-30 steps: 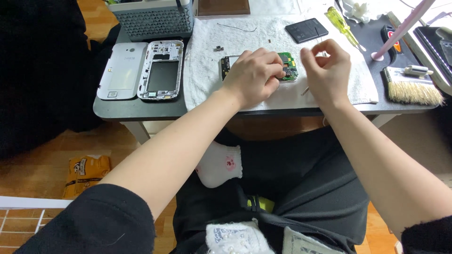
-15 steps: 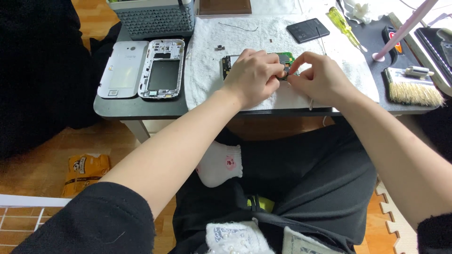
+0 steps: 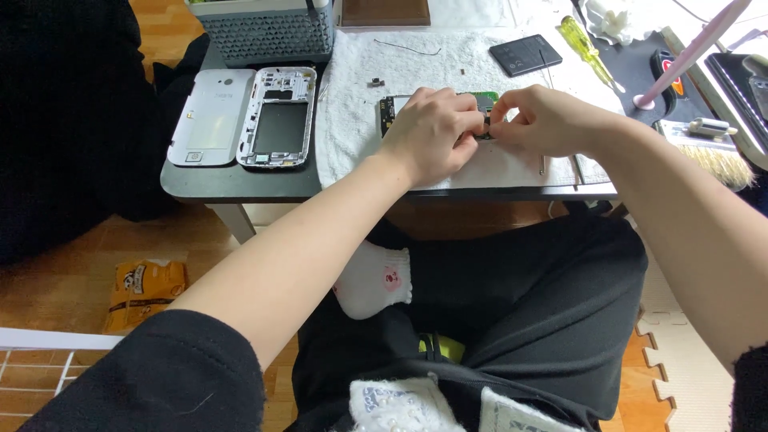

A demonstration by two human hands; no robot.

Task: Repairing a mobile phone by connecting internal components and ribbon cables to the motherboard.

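Lots of things here are hidden or cut off.

The left hand [image 3: 432, 132] and right hand [image 3: 544, 120] cover most of the green circuit board [image 3: 485, 99], and the tiny part pinched between the fingertips is too small to tell. The grey basket [image 3: 268, 36], brown board [image 3: 386, 11], pink stick [image 3: 692, 52] and brush [image 3: 720, 160] run off the edges. The screws on the white towel [image 3: 360, 120] are just dots.

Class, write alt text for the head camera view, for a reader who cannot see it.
Both hands, left hand and right hand, meet over a green circuit board on a white towel on a small dark table. A white phone back cover and phone frame lie to the left, a black battery behind.
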